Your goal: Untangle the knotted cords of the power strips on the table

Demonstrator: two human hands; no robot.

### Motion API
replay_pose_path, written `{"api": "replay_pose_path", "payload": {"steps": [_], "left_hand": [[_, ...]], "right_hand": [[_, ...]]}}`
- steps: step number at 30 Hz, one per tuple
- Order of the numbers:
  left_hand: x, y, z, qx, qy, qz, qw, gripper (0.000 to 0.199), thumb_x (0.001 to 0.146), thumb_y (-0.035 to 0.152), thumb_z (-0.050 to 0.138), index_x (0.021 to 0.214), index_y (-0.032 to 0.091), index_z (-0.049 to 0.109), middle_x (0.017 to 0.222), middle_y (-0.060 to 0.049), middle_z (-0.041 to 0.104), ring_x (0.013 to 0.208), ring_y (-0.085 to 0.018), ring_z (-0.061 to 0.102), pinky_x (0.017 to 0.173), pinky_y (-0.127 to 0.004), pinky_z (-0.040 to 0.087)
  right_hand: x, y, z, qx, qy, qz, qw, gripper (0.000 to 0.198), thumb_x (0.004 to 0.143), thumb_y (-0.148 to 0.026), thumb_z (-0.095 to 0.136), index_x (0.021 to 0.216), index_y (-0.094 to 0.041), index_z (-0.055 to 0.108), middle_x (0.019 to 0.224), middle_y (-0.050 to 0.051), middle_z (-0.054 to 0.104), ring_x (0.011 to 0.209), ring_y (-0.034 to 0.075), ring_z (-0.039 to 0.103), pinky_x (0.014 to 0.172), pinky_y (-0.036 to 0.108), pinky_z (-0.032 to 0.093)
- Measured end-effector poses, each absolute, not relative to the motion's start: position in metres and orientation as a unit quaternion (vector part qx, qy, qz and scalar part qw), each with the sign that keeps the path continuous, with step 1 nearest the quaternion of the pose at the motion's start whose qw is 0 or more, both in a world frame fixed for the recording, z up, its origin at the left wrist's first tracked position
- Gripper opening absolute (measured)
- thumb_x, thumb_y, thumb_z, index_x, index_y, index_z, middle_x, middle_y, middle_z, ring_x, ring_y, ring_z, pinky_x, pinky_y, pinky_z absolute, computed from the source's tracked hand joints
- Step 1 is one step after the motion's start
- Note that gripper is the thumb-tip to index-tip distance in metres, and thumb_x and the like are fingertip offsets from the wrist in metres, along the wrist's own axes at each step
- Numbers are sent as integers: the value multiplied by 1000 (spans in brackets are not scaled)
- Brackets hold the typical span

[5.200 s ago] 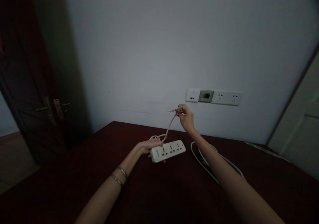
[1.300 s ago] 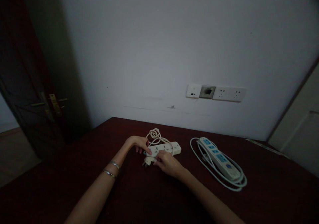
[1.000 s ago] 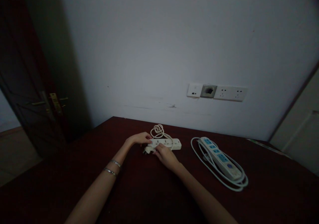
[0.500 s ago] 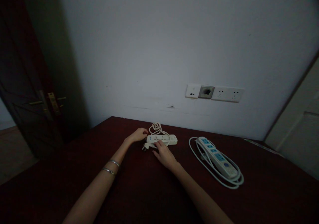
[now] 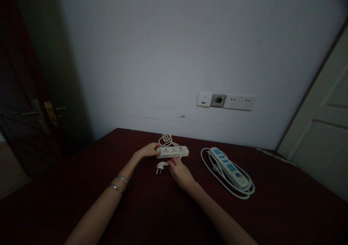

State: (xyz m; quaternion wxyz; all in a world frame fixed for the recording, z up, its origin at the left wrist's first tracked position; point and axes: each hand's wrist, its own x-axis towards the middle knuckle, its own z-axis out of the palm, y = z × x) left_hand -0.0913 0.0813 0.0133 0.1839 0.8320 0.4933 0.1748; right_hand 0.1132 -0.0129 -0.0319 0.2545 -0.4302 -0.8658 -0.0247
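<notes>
A white power strip [image 5: 173, 151] lies on the dark red table near the wall, its cord [image 5: 166, 139] coiled loosely behind it and running over its right part. My left hand [image 5: 149, 150] grips the strip's left end, thumb in front and fingers behind. In front of the strip, my right hand [image 5: 178, 170] pinches the cord just behind the white plug [image 5: 161, 166]. The plug's metal pins point toward me and slightly left. Two silver bracelets circle my left forearm.
A second power strip [image 5: 227, 167] with blue sockets lies to the right, wrapped in its grey-white cord. Wall sockets [image 5: 239, 102] sit above the table [image 5: 146, 208]. There is a dark door [image 5: 24, 103] at the left and a pale door [image 5: 326, 136] at the right.
My right hand has drawn the plug toward me, off the strip's front edge. My left hand has closed on the strip's left end. The view has shifted slightly right.
</notes>
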Motion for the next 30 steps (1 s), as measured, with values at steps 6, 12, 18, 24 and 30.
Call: {"api": "replay_pose_path", "payload": {"steps": [6, 12, 18, 24, 30], "left_hand": [[-76, 80, -7, 819, 525, 185, 142, 55, 57, 37, 71, 106, 15, 58, 108, -12, 60, 102, -28, 55, 86, -32, 40], [-68, 78, -11, 793, 550, 225, 131, 57, 57, 40, 72, 103, 15, 49, 102, -13, 62, 94, -28, 60, 72, -29, 44], [-55, 70, 2, 751, 576, 298, 126, 61, 60, 39, 69, 108, 14, 43, 98, -13, 64, 86, -26, 63, 61, -26, 44], [-51, 73, 26, 652, 579, 428, 237, 45, 51, 39, 75, 83, 13, 59, 86, -12, 67, 86, -28, 62, 71, -31, 46], [-69, 76, 47, 608, 501, 520, 330, 48, 72, 42, 59, 107, 8, 54, 97, -13, 66, 81, -19, 65, 71, -29, 51]], "right_hand": [[110, -14, -26, -441, -841, -15, 313, 26, 82, -6, 37, 97, -15, 56, 96, 13, 56, 92, 23, 52, 81, 35, 44], [117, -15, 6, -436, -748, 56, 498, 22, 86, -13, 33, 101, -16, 48, 95, 9, 58, 85, 16, 55, 76, 28, 44], [118, -36, 54, -320, -642, 185, 672, 14, 85, -24, 47, 96, -17, 53, 94, 6, 62, 88, 16, 57, 80, 28, 43], [96, -61, 77, -239, -554, 381, 700, 16, 76, -28, 62, 88, -17, 58, 91, 5, 64, 80, 14, 60, 81, 33, 48], [114, -31, 72, -168, -297, 558, 756, 12, 71, -18, 66, 80, -18, 58, 87, 1, 64, 81, 10, 61, 89, 34, 49]]}}
